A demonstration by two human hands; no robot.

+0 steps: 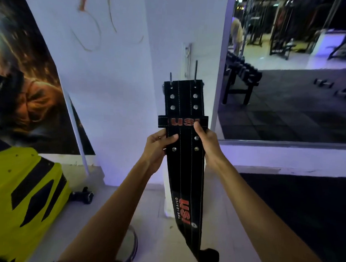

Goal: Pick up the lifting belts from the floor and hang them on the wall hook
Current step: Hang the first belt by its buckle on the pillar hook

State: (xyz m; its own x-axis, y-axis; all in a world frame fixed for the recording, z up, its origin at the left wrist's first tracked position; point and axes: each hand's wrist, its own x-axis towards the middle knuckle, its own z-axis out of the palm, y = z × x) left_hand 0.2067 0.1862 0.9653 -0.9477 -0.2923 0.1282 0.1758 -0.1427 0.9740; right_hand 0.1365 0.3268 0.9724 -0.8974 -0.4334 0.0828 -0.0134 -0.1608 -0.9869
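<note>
Belt [185, 131], black with red lettering, is held upright against the white pillar [183, 23], its upper end raised to the wall hook [196, 70], where two dark prongs appear to stand through the top pair of holes. Left hand [157, 148] is closed on the left edge just below the lettered keeper loop, thumb across the face; right hand [206, 140] is closed on the right edge at the same level, thumb touching the loop. The lower length hangs free down to the floor area, its tail curling at the bottom of view.

Risks, as judged:
- Prong seating cannot be confirmed; if only one prong is through, the belt would swing and drop on release
- The long hanging tail adds weight low down and could pull the top end off shallow prongs
- Letting go with both hands at once gives no chance to test the hold

Surroundings: yellow and black machine cover [23, 194] stands low at left, well apart from the belt. A small dark object [83, 195] lies on the floor beside it, possibly further gear. A thin white rod [76, 127] leans against the wall poster [23, 76]. Mirror [287, 76] at right shows a dumbbell rack. Nothing stands between the hands and the hook
</note>
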